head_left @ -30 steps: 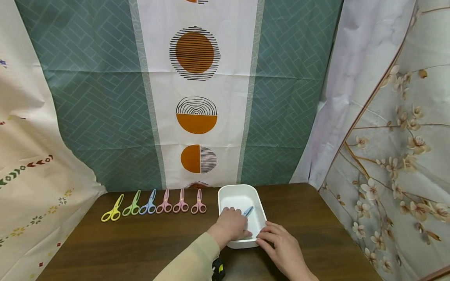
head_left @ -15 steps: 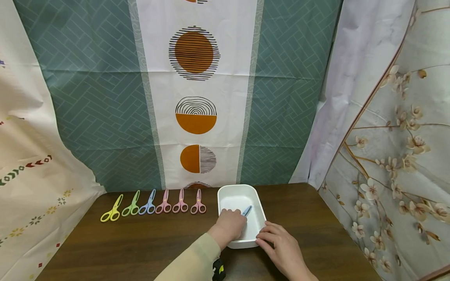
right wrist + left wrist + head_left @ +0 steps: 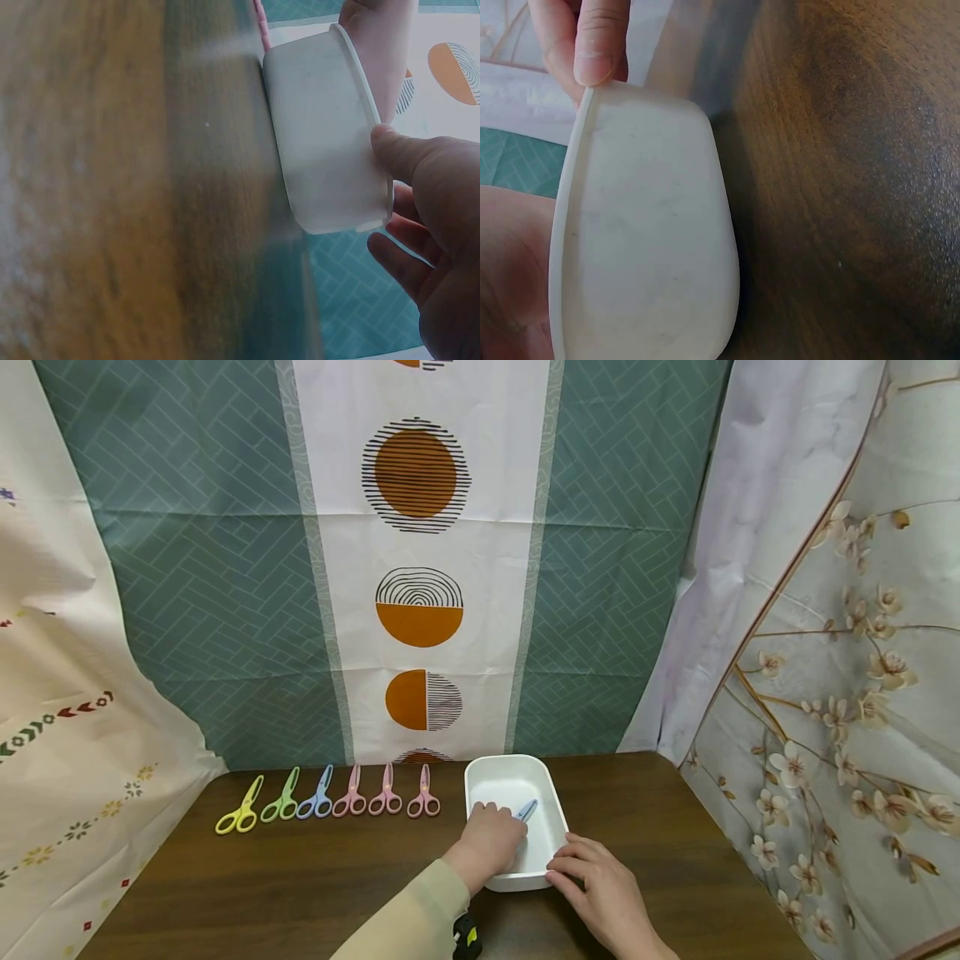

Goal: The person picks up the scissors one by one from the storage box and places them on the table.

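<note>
A white plastic box (image 3: 551, 793) stands on the table with a pair of light blue scissors (image 3: 528, 810) inside. My left hand (image 3: 491, 839) reaches into the box from the near left and grips the scissors. Only their blades show beyond the knuckles; the handles and my fingertips are hidden. At the near right corner, my right hand (image 3: 600, 885) holds the box, thumb on the near rim and fingers along the right side. The right wrist view shows that thumb (image 3: 394, 150) against the rim, the other fingers bent loosely beside the wall.
Left of the box lies a row of scissors: yellow (image 3: 238, 817), green (image 3: 282, 806), blue (image 3: 317, 803) and several pink (image 3: 386, 800). A dark wooden table (image 3: 337, 868) carries everything. A patterned cloth (image 3: 420, 543) hangs behind its back edge.
My left thumb, earlier stretched out toward the near right of the box, has tucked in under the hand. The blue blades have shifted slightly. My right hand stays put.
</note>
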Demonstrator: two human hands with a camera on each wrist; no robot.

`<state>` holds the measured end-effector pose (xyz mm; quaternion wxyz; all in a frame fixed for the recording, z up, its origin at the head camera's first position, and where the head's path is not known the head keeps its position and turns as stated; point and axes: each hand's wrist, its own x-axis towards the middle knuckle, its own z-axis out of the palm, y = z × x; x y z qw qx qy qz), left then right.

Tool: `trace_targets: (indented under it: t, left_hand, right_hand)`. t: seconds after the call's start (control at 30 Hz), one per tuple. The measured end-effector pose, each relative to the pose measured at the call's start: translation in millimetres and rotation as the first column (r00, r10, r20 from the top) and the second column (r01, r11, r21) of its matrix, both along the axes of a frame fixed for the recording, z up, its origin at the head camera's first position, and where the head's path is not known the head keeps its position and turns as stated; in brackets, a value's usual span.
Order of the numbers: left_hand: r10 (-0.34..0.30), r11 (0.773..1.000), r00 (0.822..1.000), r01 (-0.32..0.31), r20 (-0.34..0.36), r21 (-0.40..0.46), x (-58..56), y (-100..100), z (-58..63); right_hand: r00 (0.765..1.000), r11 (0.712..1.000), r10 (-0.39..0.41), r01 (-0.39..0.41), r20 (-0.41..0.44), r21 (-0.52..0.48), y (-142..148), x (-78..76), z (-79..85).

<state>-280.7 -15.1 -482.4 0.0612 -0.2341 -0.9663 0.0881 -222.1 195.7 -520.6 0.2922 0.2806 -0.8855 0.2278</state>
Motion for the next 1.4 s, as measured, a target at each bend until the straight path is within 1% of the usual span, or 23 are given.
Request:
trace_targets:
  t: [0.17,0.4,0.57,0.7,0.8,1.03,1.13,1.23,1.4]
  left_hand:
    - [0.0,0.999,1.0,0.001,-0.013,0.037,-1.6,-3,-2.8]
    - [0.017,0.995,0.999,-0.012,-0.05,0.101,3.2,-10,6.1]
    - [0.016,0.99,0.994,-0.001,-0.105,0.143,8.4,-17,10.3]
    - [0.02,0.979,0.991,0.008,-0.135,0.203,14.4,-24,13.9]
    - [0.03,0.966,0.989,0.008,-0.145,0.257,18.3,-30,15.5]
    - [0.065,0.946,0.984,-0.009,-0.163,0.324,27.2,-47,18.0]
    - [0.072,0.938,0.976,0.003,-0.204,0.346,32.8,-54,20.0]
    - [0.076,0.93,0.964,0.024,-0.255,0.367,37.9,-63,19.7]
    - [0.08,0.919,0.933,0.067,-0.35,0.388,45.3,-78,15.8]
  right_hand:
    - [1.0,1.0,-0.007,0.007,0.009,-0.001,-1,-0.2,-0.3]
    - [0.999,1.0,-0.018,0.019,0.03,-0.024,-1,0.2,0.9]
    - [0.998,0.999,-0.03,0.032,0.049,-0.032,-1,0.9,1.7]
    - [0.997,0.999,-0.041,0.044,0.067,-0.033,0,1.4,1.4]
    - [0.996,0.998,-0.047,0.049,0.077,-0.031,-1,1.7,1.6]
    - [0.997,0.999,-0.04,0.042,0.065,-0.034,-2,0.8,1.8]
    - [0.997,0.999,-0.04,0.043,0.065,-0.032,-2,0.7,1.7]
    - [0.996,0.999,-0.042,0.045,0.082,-0.032,-2,0.9,1.8]
    - [0.99,0.998,-0.051,0.056,0.133,-0.032,-3,1.6,2.8]
